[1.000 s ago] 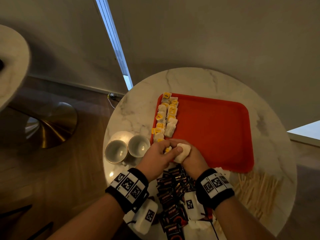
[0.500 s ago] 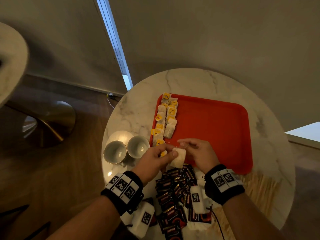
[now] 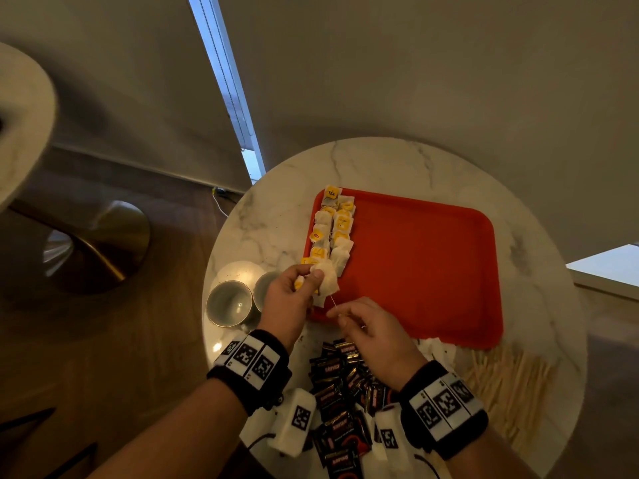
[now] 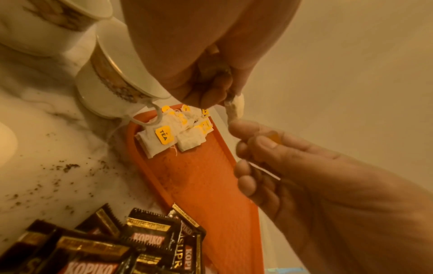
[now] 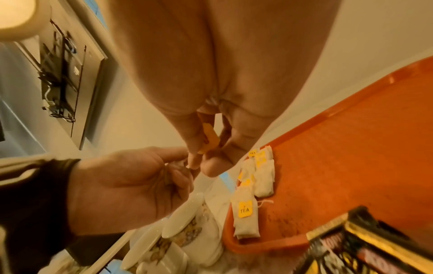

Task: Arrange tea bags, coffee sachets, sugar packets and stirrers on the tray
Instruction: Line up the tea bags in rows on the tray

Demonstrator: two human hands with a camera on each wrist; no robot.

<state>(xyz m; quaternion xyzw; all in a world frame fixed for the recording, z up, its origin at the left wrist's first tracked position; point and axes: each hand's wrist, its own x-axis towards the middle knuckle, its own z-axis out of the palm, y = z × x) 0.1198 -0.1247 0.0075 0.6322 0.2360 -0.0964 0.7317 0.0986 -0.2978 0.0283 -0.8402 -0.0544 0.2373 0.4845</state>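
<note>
A red tray (image 3: pixel 432 271) lies on the round marble table, with a double row of tea bags (image 3: pixel 333 229) along its left edge. My left hand (image 3: pixel 311 276) pinches a white tea bag (image 3: pixel 328 285) over the tray's near left corner. My right hand (image 3: pixel 340 314), just nearer to me, pinches that bag's yellow tag (image 5: pixel 209 140), and a thin string (image 3: pixel 332 300) runs between the two. In the left wrist view the held tea bag (image 4: pixel 235 107) hangs from my fingertips above the tea bags on the tray (image 4: pixel 164 138).
Two cups (image 3: pixel 230 302) stand left of the tray. Dark Kopiko coffee sachets (image 3: pixel 345 378) are piled between my wrists. Wooden stirrers (image 3: pixel 511 385) lie at the near right, and white packets (image 3: pixel 434 347) sit by the tray's near edge. Tea crumbs (image 4: pixel 68 166) speckle the marble.
My hands were together on the tea bag. Now they are apart: the left holds the bag nearer the row, and the right has drawn the tag and string back toward me.
</note>
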